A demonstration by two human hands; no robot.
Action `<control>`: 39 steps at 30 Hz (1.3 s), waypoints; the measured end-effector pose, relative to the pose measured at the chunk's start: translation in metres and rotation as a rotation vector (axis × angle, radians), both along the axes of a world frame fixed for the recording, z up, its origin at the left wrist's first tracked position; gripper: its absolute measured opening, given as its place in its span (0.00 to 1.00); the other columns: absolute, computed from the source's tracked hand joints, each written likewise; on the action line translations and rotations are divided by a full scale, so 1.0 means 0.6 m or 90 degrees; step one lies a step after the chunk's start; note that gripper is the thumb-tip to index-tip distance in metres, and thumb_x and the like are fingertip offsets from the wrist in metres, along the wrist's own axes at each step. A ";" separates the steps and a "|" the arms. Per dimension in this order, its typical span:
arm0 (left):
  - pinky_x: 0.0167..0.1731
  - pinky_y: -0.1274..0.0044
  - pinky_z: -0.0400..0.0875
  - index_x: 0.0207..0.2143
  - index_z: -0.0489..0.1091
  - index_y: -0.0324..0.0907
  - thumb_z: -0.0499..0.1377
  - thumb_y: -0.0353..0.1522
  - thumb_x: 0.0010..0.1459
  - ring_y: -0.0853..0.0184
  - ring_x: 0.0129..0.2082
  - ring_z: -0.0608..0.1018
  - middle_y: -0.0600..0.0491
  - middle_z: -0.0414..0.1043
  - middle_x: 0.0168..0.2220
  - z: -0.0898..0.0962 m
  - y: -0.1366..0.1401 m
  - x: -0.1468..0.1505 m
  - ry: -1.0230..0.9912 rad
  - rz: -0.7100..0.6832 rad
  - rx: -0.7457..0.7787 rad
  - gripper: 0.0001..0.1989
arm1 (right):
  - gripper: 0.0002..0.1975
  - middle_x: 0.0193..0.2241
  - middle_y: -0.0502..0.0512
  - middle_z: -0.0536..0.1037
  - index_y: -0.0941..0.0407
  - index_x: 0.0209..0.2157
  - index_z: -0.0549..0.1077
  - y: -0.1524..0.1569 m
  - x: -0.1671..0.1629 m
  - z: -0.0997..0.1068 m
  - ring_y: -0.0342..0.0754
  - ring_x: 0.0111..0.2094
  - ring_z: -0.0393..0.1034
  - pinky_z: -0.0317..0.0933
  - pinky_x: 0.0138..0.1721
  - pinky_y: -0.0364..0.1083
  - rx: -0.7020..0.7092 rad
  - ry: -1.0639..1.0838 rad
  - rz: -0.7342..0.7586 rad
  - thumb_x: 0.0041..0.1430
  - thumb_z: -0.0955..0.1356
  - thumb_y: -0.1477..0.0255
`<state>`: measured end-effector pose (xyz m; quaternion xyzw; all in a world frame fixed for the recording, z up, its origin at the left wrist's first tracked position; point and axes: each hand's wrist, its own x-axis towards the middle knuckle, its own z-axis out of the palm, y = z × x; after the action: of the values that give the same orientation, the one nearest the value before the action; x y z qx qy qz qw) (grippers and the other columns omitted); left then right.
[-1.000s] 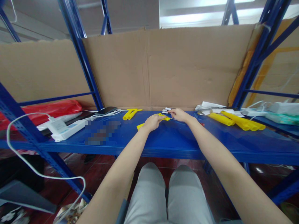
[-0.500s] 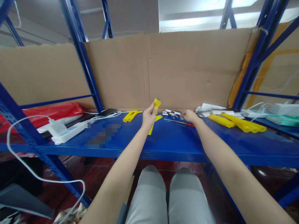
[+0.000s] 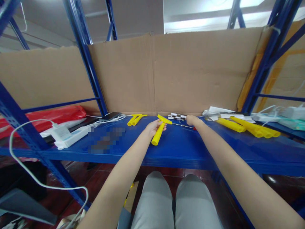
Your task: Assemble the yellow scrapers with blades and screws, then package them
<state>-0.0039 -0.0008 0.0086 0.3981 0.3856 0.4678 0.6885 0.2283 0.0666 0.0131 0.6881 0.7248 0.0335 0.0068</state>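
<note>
My left hand (image 3: 153, 128) is closed around a yellow T-shaped plastic handle (image 3: 159, 133). Its wide crosspiece points away from me and its round open tube points toward me, low over the blue shelf (image 3: 176, 146). Further right, my right hand (image 3: 192, 120) has its fingers drawn together at several white and black pieces (image 3: 177, 116); whatever is between the fingertips is hidden. Beside that hand lies a screwdriver (image 3: 183, 126), its metal shaft pointing left and its red handle partly covered by the hand. Small bits lie by the fingertips, too small to name.
Two yellow T-shaped handles (image 3: 136, 119) lie at the back left, and several more yellow handles (image 3: 254, 127) at the right, near white packets (image 3: 218, 112). A white power strip (image 3: 72, 137) with a cable is at left. Cardboard (image 3: 190, 73) walls the back.
My left hand has lowered and turned the yellow handle, so its tube end now faces me. My right hand stays by the white and black pieces, its fingers now more hidden.
</note>
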 end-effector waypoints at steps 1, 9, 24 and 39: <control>0.24 0.77 0.74 0.62 0.52 0.41 0.47 0.20 0.61 0.70 0.22 0.75 0.48 0.73 0.31 0.000 -0.002 0.001 0.001 0.002 -0.003 0.27 | 0.21 0.52 0.71 0.72 0.65 0.52 0.71 0.004 0.002 -0.001 0.58 0.53 0.68 0.63 0.50 0.49 -0.007 -0.007 0.003 0.59 0.60 0.80; 0.23 0.77 0.73 0.62 0.50 0.38 0.46 0.18 0.59 0.68 0.22 0.76 0.49 0.72 0.29 0.001 -0.009 0.006 -0.009 -0.006 0.013 0.28 | 0.21 0.52 0.69 0.72 0.62 0.54 0.70 0.021 0.005 -0.009 0.57 0.52 0.69 0.62 0.51 0.50 -0.029 -0.041 0.030 0.60 0.60 0.78; 0.21 0.79 0.73 0.61 0.54 0.39 0.49 0.19 0.60 0.69 0.22 0.75 0.50 0.71 0.28 0.002 -0.012 0.009 0.001 0.012 0.004 0.27 | 0.21 0.52 0.64 0.73 0.58 0.52 0.73 0.009 0.005 -0.003 0.55 0.52 0.69 0.62 0.49 0.47 0.009 -0.019 0.035 0.59 0.60 0.79; 0.21 0.79 0.73 0.62 0.53 0.39 0.49 0.20 0.60 0.69 0.22 0.76 0.49 0.72 0.29 -0.005 -0.008 0.009 0.004 -0.012 0.012 0.28 | 0.17 0.46 0.66 0.77 0.61 0.46 0.76 -0.009 0.004 -0.005 0.55 0.49 0.70 0.62 0.46 0.46 0.076 0.050 0.004 0.58 0.62 0.77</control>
<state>0.0013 -0.0056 0.0059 0.4096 0.3798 0.4634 0.6879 0.2309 0.0614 0.0101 0.6858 0.7233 0.0496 -0.0626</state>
